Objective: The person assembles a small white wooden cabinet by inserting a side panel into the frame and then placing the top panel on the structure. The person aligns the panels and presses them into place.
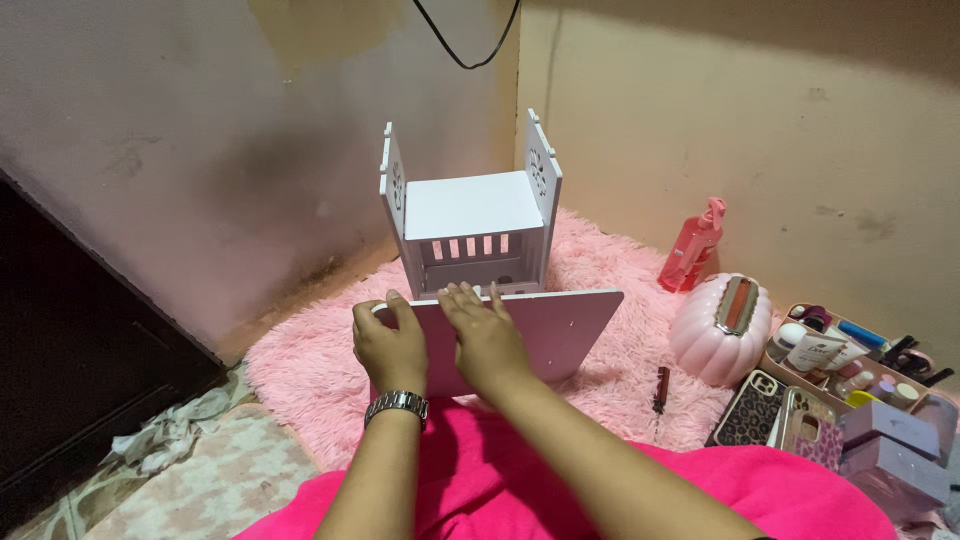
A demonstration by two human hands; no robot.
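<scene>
Pink lap [560, 490] props a white panel [560, 330]; left hand [388, 345] curls over its edge, right hand [487, 335] lies flat, steadying it before the shelf [468, 215]

The small shelf unit [470, 215] stood on the shaggy rug [620, 370], in the corner of the walls. Just before the shelf unit, a flat board [555, 325] lay under both hands. Right of the shelf unit stood a spray bottle [690, 245]; before that, a pumpkin-shaped case [720, 330], then phone cases [780, 415].
</scene>
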